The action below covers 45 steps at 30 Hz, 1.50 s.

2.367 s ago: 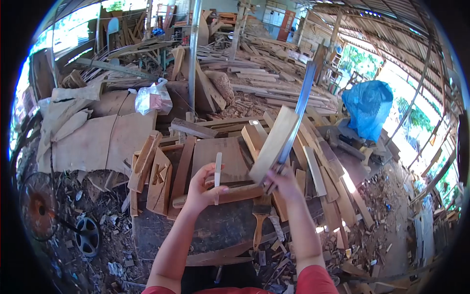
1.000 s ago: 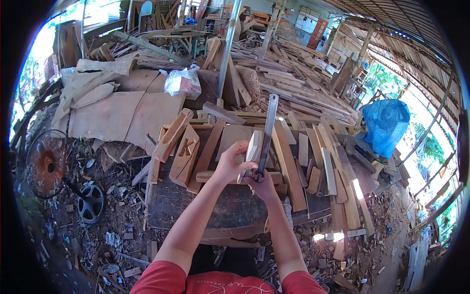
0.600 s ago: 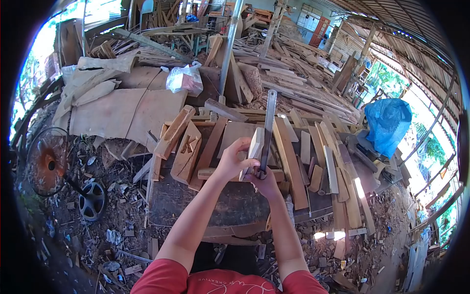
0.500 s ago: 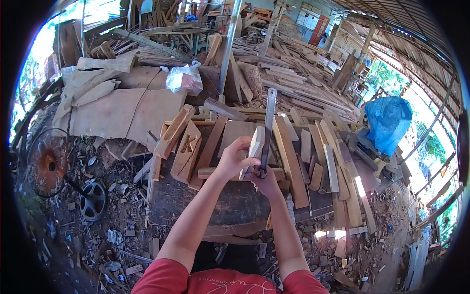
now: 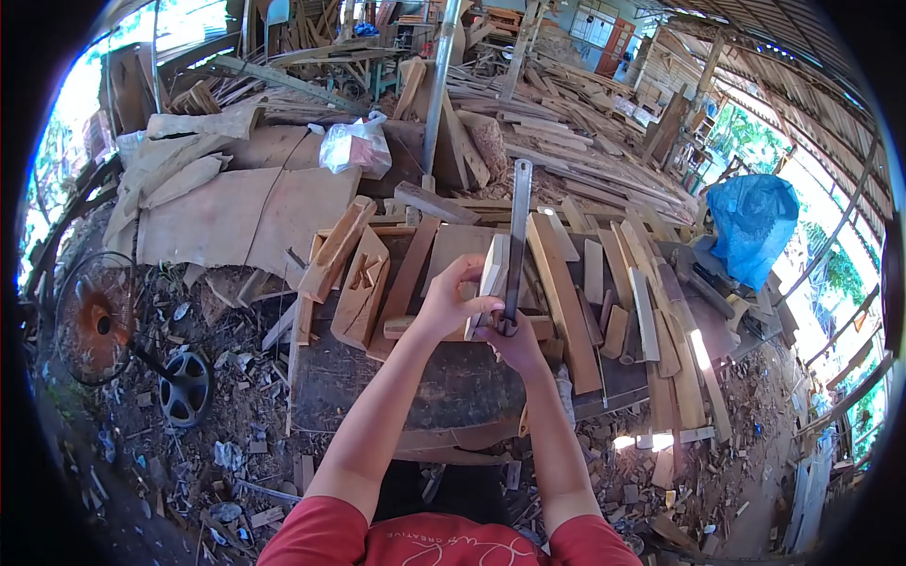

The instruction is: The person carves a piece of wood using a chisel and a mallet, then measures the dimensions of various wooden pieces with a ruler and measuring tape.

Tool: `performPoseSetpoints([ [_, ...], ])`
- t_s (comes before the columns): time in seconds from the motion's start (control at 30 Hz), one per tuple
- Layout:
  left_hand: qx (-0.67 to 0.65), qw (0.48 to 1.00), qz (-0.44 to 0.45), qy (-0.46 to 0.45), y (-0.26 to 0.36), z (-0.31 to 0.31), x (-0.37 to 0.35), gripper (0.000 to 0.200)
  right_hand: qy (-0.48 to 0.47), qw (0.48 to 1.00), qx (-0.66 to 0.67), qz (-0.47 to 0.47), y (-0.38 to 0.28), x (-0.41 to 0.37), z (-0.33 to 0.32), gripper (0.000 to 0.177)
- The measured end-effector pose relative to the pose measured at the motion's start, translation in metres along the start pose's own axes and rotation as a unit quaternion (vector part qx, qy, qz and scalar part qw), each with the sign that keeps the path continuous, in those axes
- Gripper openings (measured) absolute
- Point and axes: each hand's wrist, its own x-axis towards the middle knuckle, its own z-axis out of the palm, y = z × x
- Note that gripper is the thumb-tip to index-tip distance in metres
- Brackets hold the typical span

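Above the dark worktable, my left hand is closed on a light wooden block, held upright on its edge. My right hand is closed round the lower end of a long, narrow metal tool with a hole at its top. The tool stands nearly upright, close along the right side of the block. Whether the two touch is too small to tell. Behind my hands a wooden bar lies crosswise on the table.
Left on the table are wooden blocks, one with a carved mark. Many wood strips lie to the right. A fan stands at the far left, a metal pole behind the table, a blue bag at the right.
The view has shifted slightly. The block and the metal tool stay in my hands, in almost the same pose.
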Motion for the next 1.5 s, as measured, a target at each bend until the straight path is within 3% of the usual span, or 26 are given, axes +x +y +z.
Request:
performPoseSetpoints([
  [0.57,0.000,1.000,0.013,0.017,-0.001,0.000,0.000,0.060,-0.015,1.000,0.008,0.000,-0.013,-0.001,0.003,0.025],
  [0.7,-0.001,1.000,-0.023,-0.012,0.001,-0.001,0.000,0.066,-0.012,1.000,0.005,-0.005,-0.002,0.001,0.000,0.024],
  [0.97,0.018,0.999,0.036,0.001,-0.001,0.001,0.001,0.054,-0.027,1.000,0.017,-0.003,0.001,0.000,-0.001,0.031],
  [1.1,0.024,0.999,0.027,0.001,0.005,0.003,-0.001,0.054,-0.039,0.999,0.026,-0.002,-0.002,-0.001,-0.002,0.050],
  [1.43,-0.031,0.999,-0.018,-0.013,-0.007,-0.002,-0.001,0.058,-0.028,0.999,0.031,0.002,0.010,0.000,-0.001,0.051],
  [1.5,-0.043,0.999,-0.026,-0.021,0.001,0.001,-0.001,0.058,-0.017,0.998,0.009,-0.061,0.012,0.000,0.001,0.050],
])
